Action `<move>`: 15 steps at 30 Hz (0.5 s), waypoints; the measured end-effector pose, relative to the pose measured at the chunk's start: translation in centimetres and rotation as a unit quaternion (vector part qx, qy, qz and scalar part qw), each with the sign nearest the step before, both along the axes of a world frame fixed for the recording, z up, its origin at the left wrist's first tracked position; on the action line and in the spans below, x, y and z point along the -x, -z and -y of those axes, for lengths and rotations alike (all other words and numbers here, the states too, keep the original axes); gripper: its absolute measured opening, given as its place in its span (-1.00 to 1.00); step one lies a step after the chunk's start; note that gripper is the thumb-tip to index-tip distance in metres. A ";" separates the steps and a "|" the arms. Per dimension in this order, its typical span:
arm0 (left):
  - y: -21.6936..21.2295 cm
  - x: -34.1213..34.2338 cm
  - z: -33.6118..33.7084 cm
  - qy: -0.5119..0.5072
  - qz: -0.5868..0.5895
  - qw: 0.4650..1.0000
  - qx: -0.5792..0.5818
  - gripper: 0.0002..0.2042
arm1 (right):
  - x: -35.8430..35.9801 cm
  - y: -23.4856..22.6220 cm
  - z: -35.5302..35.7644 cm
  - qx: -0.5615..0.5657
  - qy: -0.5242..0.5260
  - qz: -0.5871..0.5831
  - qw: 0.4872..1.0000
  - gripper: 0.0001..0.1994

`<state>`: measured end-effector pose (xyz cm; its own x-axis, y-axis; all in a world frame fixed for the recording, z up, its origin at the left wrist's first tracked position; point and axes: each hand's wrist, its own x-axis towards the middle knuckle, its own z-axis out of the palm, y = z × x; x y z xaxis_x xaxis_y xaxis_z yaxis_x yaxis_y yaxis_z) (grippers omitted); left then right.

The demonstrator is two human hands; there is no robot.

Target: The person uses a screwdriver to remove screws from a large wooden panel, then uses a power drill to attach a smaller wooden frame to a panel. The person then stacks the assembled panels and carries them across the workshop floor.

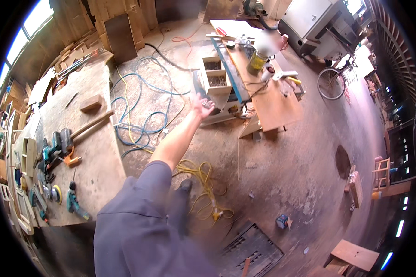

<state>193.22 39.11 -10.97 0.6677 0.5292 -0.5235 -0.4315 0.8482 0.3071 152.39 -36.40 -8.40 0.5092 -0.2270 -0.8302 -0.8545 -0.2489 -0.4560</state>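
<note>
Across a cluttered workshop, dusty floor (282, 175) with a loose heap of yellow cord (204, 175). Near the middle, beside the blue edge of the desk on the right (277, 113), a wooden box (217, 88), split into two compartments. Dark stuff low in both, too small to name. Just by the near side of the box, the left hand (202, 107) on an outstretched arm (180, 138): grip apart, fingers loosely spread. Cannot tell whether touching the box. Farther over on the same desk, a tall yellow-green container (255, 66), contents unclear. Lower down on the floor, a small blue carton (282, 221) and a black slotted tray (256, 245) with a strip of wood (246, 266). On the desk at left (99, 161), a pale wooden case (28, 157) near power tools (57, 141).
</note>
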 end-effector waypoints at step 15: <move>-4.1 19.7 23.5 0.209 -0.151 0.931 -0.258 -0.85 | -17.3 2.4 -8.3 -0.062 -0.274 0.047 0.958 -0.91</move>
<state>173.50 15.56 -6.84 0.7347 0.4900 -0.4691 0.0751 0.6285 0.7742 169.65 -28.10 -10.77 0.5984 0.1935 -0.7775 -0.5637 -0.5879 -0.5802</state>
